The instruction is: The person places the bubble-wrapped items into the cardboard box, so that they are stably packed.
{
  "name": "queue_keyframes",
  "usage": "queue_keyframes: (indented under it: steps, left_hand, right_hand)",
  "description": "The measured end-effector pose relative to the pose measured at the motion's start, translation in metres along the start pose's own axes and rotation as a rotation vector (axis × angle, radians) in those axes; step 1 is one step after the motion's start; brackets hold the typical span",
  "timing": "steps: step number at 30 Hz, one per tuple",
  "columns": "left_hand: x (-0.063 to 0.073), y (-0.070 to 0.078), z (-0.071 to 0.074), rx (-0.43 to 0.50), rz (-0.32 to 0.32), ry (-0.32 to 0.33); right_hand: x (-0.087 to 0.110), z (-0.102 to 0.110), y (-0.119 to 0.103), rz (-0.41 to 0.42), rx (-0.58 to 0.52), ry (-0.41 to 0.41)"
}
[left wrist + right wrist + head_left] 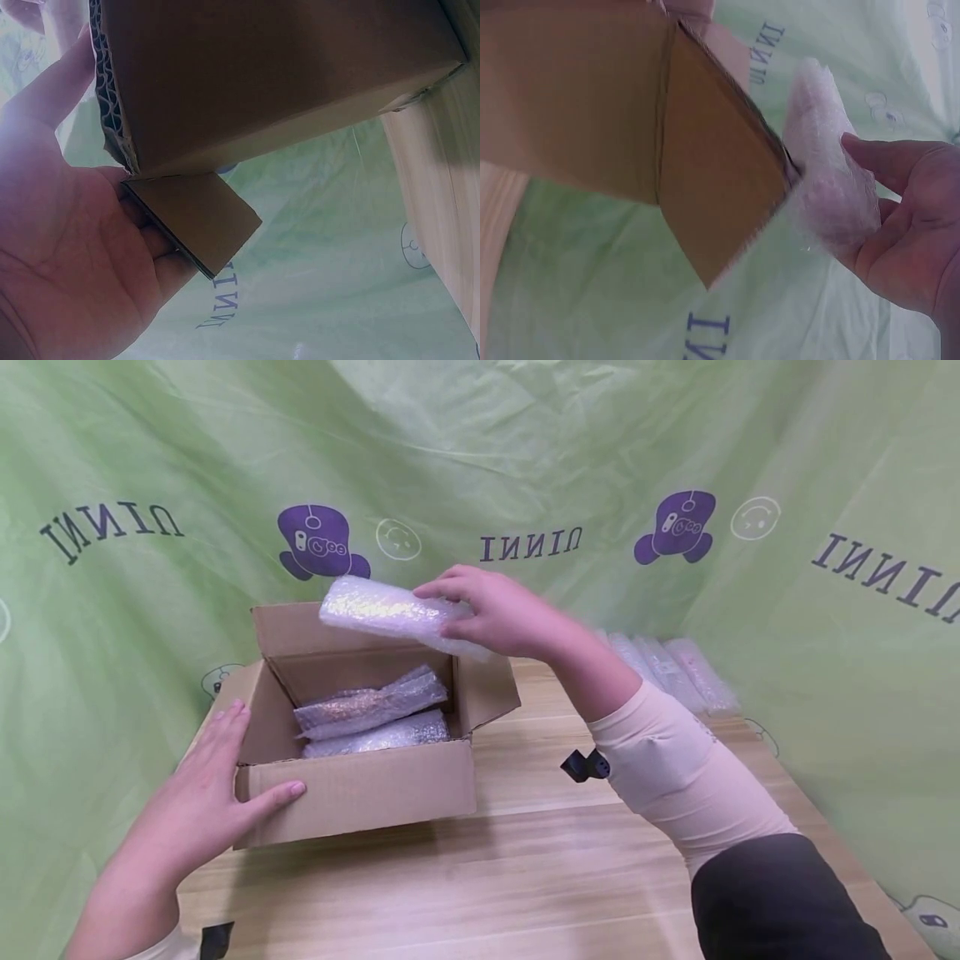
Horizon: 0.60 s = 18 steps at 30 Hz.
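My right hand (502, 614) grips a bubble-wrapped package (378, 607) above the far side of an open cardboard box (367, 797). In the right wrist view, the bubble-wrapped package (821, 150) lies between thumb and fingers, beside a box flap (720, 161). What is inside the wrap cannot be made out. Two more bubble-wrapped packages (367, 706) lie inside the box. My left hand (198, 797) rests on the box's near left corner, its fingers straight along the left flap and thumb against the front. In the left wrist view, a flap (196, 217) partly hides its fingers.
Several bubble-wrapped packages (667, 672) lie in a row at the table's back right. The box stands on a wooden table (525, 852). A green printed curtain (465, 452) hangs close behind. Box flaps stick outward at the left and right.
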<state>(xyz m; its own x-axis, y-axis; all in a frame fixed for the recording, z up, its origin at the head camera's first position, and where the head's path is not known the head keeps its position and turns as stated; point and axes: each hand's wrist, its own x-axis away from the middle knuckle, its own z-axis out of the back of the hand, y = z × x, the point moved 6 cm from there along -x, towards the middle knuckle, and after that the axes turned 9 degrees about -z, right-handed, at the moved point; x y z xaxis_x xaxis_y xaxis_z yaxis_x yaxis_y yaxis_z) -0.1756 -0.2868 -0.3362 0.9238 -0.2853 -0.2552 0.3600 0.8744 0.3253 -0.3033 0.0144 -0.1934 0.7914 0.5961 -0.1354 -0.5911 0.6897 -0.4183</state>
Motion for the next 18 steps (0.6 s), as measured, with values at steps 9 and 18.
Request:
queue_keyframes:
  steps: [9,18]
  left_hand:
    - [-0.001,-0.001,-0.001,0.003,0.003,-0.001]
    - [0.000,-0.002,-0.001,0.019,0.015,0.002]
  right_hand:
    - [-0.002,-0.031,-0.014,0.069,0.019,-0.083]
    - [0.002,-0.059,-0.022,0.122,0.080,-0.155]
